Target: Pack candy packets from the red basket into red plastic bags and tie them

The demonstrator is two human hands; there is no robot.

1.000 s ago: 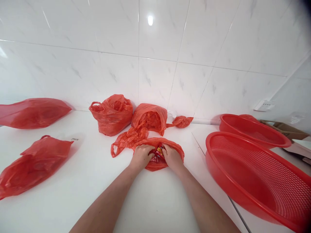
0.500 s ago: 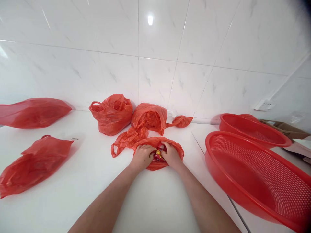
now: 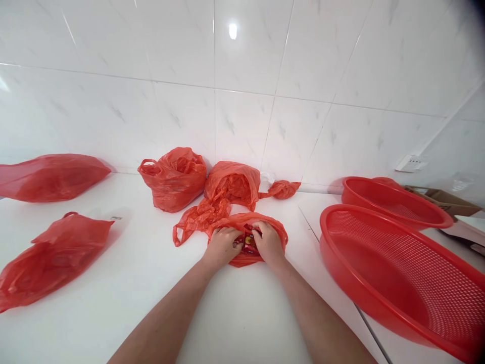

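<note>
Before me on the white table lies an orange-red plastic bag (image 3: 242, 262), its mouth spread wide. Small, shiny dark red wrapped packets (image 3: 249, 248) fill the opening, one with a yellow patch. My left hand (image 3: 224, 245) reaches in from the left, fingers curled against a dark red packet at their tips. On the other side, my right hand (image 3: 269, 241) is closed, thumb and fingers pinching a dark red packet near the bag's right rim. The palms and some fingertips are hidden, and what the packets contain cannot be made out.
Behind are a crumpled bag (image 3: 202, 215), a full upright bag (image 3: 176, 179), an open bag (image 3: 232, 182) and a small bag (image 3: 283, 189). Two more bags (image 3: 56, 253) (image 3: 56, 177) lie left. Red mesh baskets (image 3: 379, 278) (image 3: 397, 202) stand right, near a cardboard box (image 3: 450, 199).
Both hands have stayed in the bag, with small finger movements. The packets between them have shifted, the yellow patch looks different, and the right fingers now hold a dark red packet.
</note>
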